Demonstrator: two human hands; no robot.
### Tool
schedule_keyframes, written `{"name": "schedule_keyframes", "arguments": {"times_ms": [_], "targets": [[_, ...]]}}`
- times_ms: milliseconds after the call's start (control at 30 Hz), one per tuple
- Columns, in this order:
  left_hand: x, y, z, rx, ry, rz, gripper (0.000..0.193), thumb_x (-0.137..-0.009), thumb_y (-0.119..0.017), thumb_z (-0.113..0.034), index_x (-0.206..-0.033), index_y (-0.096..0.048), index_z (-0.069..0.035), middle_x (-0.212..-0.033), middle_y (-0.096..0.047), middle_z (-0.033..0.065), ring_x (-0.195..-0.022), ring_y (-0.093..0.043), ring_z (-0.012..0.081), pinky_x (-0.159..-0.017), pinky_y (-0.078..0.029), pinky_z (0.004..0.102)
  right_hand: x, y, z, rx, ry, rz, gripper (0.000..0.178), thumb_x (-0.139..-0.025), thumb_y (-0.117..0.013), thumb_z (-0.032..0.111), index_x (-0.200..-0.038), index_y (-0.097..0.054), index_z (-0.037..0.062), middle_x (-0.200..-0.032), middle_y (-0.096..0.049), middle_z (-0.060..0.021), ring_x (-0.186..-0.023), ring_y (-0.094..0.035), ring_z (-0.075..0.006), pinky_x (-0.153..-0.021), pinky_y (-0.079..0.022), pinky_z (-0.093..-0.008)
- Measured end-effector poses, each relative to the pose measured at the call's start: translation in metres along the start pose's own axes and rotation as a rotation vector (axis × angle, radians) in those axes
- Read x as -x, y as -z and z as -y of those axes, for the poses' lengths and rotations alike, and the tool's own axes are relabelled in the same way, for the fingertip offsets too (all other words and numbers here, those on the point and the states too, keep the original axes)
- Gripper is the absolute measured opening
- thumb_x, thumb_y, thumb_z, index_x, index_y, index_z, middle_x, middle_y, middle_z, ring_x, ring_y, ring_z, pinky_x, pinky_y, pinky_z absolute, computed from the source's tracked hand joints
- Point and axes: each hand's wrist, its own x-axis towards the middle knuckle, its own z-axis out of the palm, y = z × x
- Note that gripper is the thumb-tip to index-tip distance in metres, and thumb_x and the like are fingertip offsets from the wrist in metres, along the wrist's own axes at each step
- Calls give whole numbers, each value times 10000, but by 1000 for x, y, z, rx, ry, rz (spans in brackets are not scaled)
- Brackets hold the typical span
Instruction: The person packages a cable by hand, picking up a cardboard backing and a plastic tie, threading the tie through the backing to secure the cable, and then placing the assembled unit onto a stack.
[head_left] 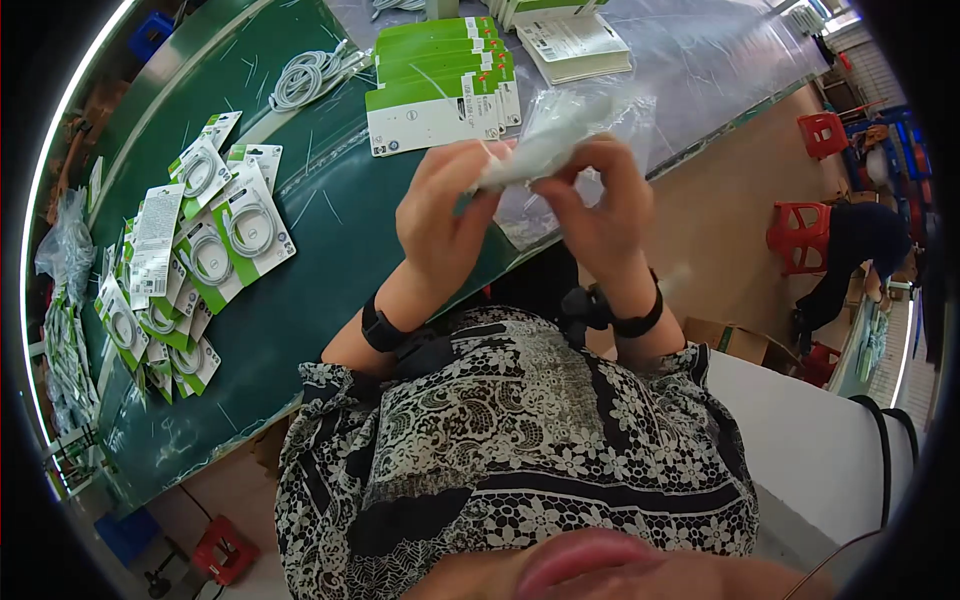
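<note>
Clear plastic bag pinched closed between left hand and right hand, long axis running left-right, above green table's near edge.

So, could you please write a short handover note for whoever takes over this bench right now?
Left hand: gripping one end of a clear plastic bag, held above the green table.
Right hand: pinching the same bag from the other side.
Done: packed cable cards lie piled to the left.
Left: a stack of flat green-and-white cards ahead, loose white cables beyond. What the bag holds cannot be told.
</note>
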Motion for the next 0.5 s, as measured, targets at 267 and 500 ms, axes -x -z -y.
{"name": "schedule_keyframes", "arguments": {"times_ms": [267,500], "targets": [[-21,-1,-18,805,692,-23,401,-938,-540,-53,-1316,-406,-59,-1144,-597,103,-1019,-628,205,-820,-570,350,-14,-19,-34,-697,-277,32,299,-847,-645,9,-1119,-520,17,-1033,-615,-26,-960,-589,-102,-833,-480,-249],[-13,2,-19,851,784,-16,406,-947,-518,-54,-1331,-386,-66,-1159,-592,119,-1022,-633,220,-818,-580,374,-8,-32,-50,-547,-135,132,496,-827,-673,56,-1276,-467,11,-1217,-573,-87,-1079,-566,-144,-911,-477,-311]]}}
